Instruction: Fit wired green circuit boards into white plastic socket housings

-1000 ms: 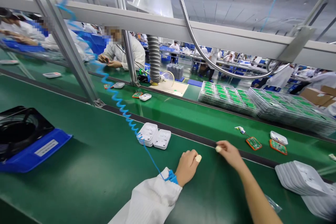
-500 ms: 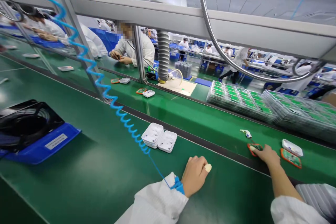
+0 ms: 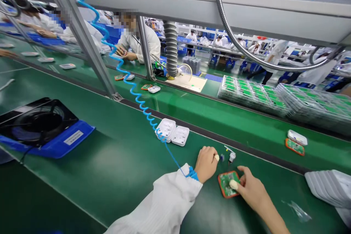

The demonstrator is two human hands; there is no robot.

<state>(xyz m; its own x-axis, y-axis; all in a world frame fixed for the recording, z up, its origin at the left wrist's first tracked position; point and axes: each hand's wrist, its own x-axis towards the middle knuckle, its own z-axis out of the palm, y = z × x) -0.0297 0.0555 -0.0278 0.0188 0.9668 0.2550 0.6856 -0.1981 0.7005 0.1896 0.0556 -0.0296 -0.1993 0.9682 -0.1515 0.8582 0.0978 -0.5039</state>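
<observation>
A small green circuit board (image 3: 226, 184) with an orange rim lies flat on the green bench mat (image 3: 109, 161), on the near side and a little right of centre, where we find both of the worker's hands. The right hand (image 3: 251, 190) pinches the board by its right side, capped thumb on the top face and forefinger hooked over the far edge. We judge this grip is meant to keep skin off the parts. The left hand (image 3: 207, 162) rests just to the board's left, loosely curled, knuckles up, with nothing visible in it; its thumb also wears a pale cot. Just beyond the board, right of that thumb, sits a small wired part (image 3: 231, 154), apart from the fingers.

A blue coiled cord (image 3: 131, 89) runs from the left wrist up to the frame overhead, likely an earthing strap against static. Further left, white plastic housings (image 3: 172, 134) sit side by side, open side up, near enough to reach. At the near right lies a stack of white shells (image 3: 329, 188); at the left, a black fan unit on a blue base (image 3: 41, 126).

Beyond the dark strip, the conveyor belt (image 3: 219, 120) carries another board (image 3: 295, 146) just beside a white shell (image 3: 297, 138). Farther back stand trays of green boards (image 3: 255, 95). Across the line, a co-worker in white (image 3: 142, 44) bends over other work.
</observation>
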